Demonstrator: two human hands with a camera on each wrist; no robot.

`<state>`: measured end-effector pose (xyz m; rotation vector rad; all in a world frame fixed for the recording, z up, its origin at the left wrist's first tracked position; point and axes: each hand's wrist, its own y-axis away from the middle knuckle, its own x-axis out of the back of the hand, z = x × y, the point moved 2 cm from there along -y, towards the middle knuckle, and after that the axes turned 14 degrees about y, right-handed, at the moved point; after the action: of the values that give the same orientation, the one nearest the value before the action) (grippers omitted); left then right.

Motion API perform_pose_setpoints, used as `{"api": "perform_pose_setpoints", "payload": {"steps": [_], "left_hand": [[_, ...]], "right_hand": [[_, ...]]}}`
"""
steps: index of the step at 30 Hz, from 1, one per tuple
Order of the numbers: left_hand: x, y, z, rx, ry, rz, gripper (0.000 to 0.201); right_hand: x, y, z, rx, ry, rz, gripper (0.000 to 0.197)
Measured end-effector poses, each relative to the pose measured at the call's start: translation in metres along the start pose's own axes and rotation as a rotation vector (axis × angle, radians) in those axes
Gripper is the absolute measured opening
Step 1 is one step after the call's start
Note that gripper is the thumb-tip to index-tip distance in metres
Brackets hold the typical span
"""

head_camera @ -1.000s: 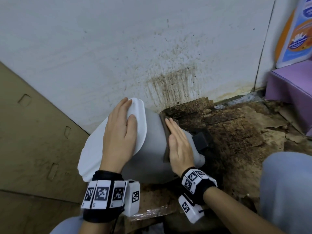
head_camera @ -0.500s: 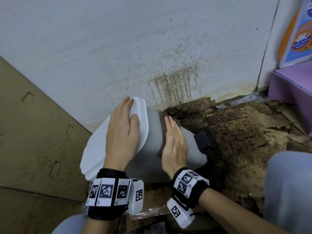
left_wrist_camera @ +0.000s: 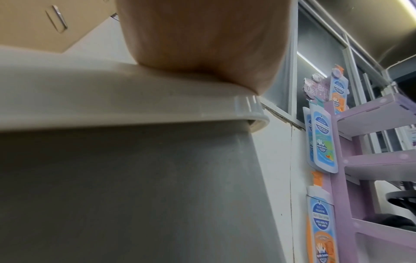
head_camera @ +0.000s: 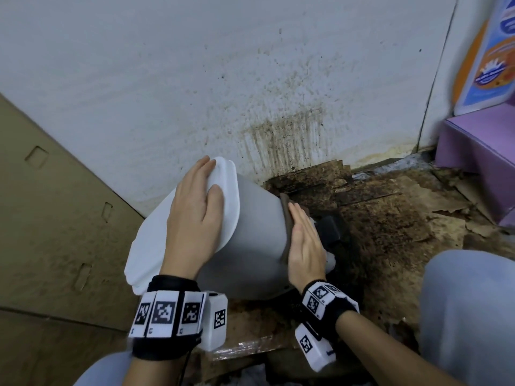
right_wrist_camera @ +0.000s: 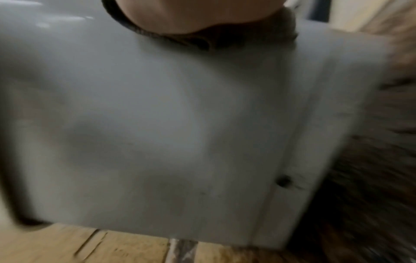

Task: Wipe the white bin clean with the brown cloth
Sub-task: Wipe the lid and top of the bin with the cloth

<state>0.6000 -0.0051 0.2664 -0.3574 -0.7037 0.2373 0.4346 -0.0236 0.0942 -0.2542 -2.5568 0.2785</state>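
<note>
Tilted on its base edge on the stained floor (head_camera: 390,218) by the wall (head_camera: 195,79): white bin (head_camera: 250,240), steadied by left hand (head_camera: 195,215) lying flat-fingered on its lid (head_camera: 156,240). Pressed against its side under right hand (head_camera: 305,246), fingers straight, gripping nothing: brown cloth (head_camera: 287,210). Likely risks: bin slipping off its edge under a hard push, or cloth sliding free and brushing the filthy floor.

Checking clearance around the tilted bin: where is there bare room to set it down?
Bare tan board left of the white bin; stained cardboard between bin and purple stand. Crowded near the left hand, right hand, brown cloth.
</note>
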Motion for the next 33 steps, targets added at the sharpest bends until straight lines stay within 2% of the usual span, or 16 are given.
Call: {"api": "perform_pose_setpoints", "payload": {"steps": [3,10,12,15,18,20,23,25,29,33], "left_hand": [[0.002,0.0,-0.001,0.009,0.008,0.0,0.05],[0.002,0.0,-0.001,0.015,-0.013,0.01,0.052],[0.002,0.001,-0.002,0.018,-0.011,0.01,0.053],[-0.002,0.001,0.0,0.015,-0.02,-0.014,0.054],[-0.007,0.003,0.004,-0.009,-0.048,-0.024,0.053],[-0.006,0.003,0.003,-0.01,-0.042,-0.017,0.053],[-0.001,0.003,-0.001,-0.001,-0.029,-0.014,0.053],[0.001,0.003,-0.002,0.002,-0.032,-0.016,0.054],[0.006,0.004,-0.006,0.01,0.0,0.0,0.053],[0.01,0.005,-0.009,0.021,0.024,0.01,0.052]], "right_hand": [[0.001,0.004,0.022,-0.169,0.0,-0.054,0.068],[-0.005,0.001,0.011,-0.19,0.011,-0.06,0.073],[-0.005,0.0,-0.009,-0.153,0.066,-0.056,0.073],[0.0,-0.002,-0.065,-0.036,0.086,-0.053,0.075],[0.006,-0.007,-0.115,0.103,0.015,-0.087,0.055],[0.006,-0.01,-0.124,0.161,-0.039,-0.117,0.05],[0.006,-0.011,-0.113,0.247,-0.059,-0.135,0.058],[0.005,-0.015,-0.101,0.246,-0.075,-0.151,0.06],[0.005,-0.024,-0.066,0.127,-0.075,-0.244,0.055],[0.011,-0.029,-0.017,-0.111,0.002,-0.373,0.05]]}}
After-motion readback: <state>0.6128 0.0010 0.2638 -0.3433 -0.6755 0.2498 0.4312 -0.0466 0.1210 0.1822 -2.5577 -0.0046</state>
